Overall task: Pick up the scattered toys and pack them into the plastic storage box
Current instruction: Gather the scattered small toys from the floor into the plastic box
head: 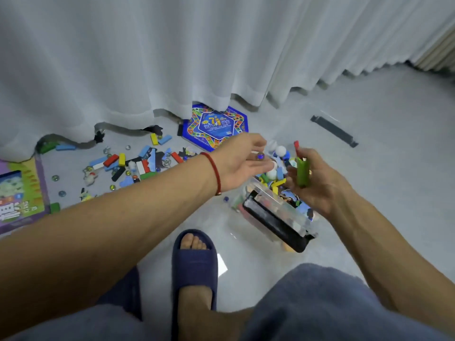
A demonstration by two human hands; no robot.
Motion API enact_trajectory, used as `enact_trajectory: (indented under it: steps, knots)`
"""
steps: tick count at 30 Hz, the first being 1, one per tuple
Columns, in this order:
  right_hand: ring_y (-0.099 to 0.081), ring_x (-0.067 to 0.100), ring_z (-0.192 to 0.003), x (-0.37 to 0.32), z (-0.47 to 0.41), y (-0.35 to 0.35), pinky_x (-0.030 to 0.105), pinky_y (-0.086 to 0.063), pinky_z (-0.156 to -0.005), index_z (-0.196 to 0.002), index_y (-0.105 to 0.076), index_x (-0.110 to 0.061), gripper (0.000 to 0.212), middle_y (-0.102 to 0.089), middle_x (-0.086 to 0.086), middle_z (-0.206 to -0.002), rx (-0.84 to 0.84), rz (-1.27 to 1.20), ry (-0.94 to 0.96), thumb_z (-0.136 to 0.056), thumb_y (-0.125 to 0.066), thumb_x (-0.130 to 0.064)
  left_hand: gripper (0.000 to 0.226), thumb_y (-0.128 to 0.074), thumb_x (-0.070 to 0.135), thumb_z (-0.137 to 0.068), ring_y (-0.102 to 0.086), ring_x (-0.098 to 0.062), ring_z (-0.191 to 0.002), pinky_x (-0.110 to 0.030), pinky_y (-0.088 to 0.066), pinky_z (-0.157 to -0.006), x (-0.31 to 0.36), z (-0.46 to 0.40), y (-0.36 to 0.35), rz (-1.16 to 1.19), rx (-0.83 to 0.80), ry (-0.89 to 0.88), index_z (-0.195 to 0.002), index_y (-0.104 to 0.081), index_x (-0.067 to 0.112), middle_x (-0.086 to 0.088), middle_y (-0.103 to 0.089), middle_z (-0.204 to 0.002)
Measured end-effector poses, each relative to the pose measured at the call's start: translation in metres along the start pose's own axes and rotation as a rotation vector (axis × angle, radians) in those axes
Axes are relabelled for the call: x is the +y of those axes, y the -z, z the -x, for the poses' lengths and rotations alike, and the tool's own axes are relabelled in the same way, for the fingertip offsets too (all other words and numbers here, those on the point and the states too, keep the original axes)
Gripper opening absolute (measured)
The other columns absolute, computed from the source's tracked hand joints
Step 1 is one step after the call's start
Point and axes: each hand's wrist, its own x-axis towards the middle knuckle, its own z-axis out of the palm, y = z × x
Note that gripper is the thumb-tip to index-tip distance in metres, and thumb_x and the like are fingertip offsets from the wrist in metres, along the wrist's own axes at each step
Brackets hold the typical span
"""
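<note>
A clear plastic storage box (268, 212) with a black latch stands on the floor at the centre right, holding several coloured blocks, puzzle pieces and white balls. My left hand (240, 161) hovers over its far end, fingers curled around small marbles, one of them blue. My right hand (317, 180) is above the box's right side, gripping a green block (302, 174), with a red piece showing above its fingers. Scattered toys (128, 166), blocks, marbles and small figures, lie on the floor to the left.
A blue hexagonal game board (216, 127) lies by the white curtain (172, 57). A purple game box (18, 193) sits at the far left. A dark strip (333, 131) lies on the floor at right. My slippered foot (194, 267) is near the box.
</note>
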Motion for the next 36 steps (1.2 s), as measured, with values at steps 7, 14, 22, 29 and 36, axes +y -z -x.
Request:
enact_trajectory:
  steps: [7,14,22,29,36]
  knots:
    - [-0.059,0.025,-0.068,-0.015,-0.005,0.028,0.029,-0.052,-0.056,-0.107,-0.054,-0.010,0.022,-0.058,0.011,-0.088,0.303,0.417,0.133,-0.094,-0.055,-0.028,0.013,-0.053,0.012,-0.095,-0.052,-0.025,-0.100,-0.035,-0.053,-0.092,0.010,-0.005,0.010,-0.272,0.018,-0.068,-0.106,-0.058,0.008,-0.014,-0.050,-0.109]
    - [-0.069,0.017,-0.076,0.060,0.017,-0.059,0.033,-0.060,-0.066,-0.096,-0.070,-0.016,0.015,-0.071,0.002,-0.090,-0.314,0.849,0.601,-0.090,-0.056,-0.012,0.010,-0.058,0.002,-0.091,-0.057,-0.023,-0.074,-0.031,-0.055,-0.067,-0.033,0.020,0.169,-0.550,0.506,-0.116,-0.094,-0.066,0.007,-0.016,-0.061,-0.090]
    - [-0.040,0.038,-0.125,0.199,-0.102,-0.094,0.040,-0.040,-0.101,-0.135,-0.043,-0.004,0.051,-0.040,0.019,-0.134,-0.190,1.872,0.563,-0.087,-0.057,-0.009,0.032,-0.068,0.018,-0.084,-0.060,-0.019,-0.095,-0.027,-0.048,-0.086,-0.114,-0.008,0.229,-1.161,0.422,-0.089,-0.115,-0.064,0.026,-0.001,-0.061,-0.110]
    - [-0.046,0.029,-0.103,0.218,-0.155,-0.088,0.032,-0.040,-0.076,-0.121,-0.047,-0.004,0.046,-0.047,0.016,-0.118,-0.042,2.051,0.627,-0.080,-0.063,0.005,0.040,-0.063,0.016,-0.091,-0.052,-0.023,-0.103,-0.036,-0.048,-0.094,-0.141,-0.073,0.228,-1.551,0.219,-0.306,-0.129,-0.053,0.017,-0.008,-0.044,-0.121]
    - [-0.046,0.032,-0.111,0.188,-0.187,-0.121,0.035,-0.043,-0.084,-0.142,-0.037,-0.010,0.058,-0.037,0.016,-0.136,0.222,1.539,0.567,-0.089,-0.054,0.008,0.007,-0.066,0.005,-0.087,-0.058,-0.024,-0.086,-0.035,-0.050,-0.077,-0.133,-0.086,0.247,-1.566,0.220,-0.396,-0.093,-0.068,0.009,-0.009,-0.059,-0.094]
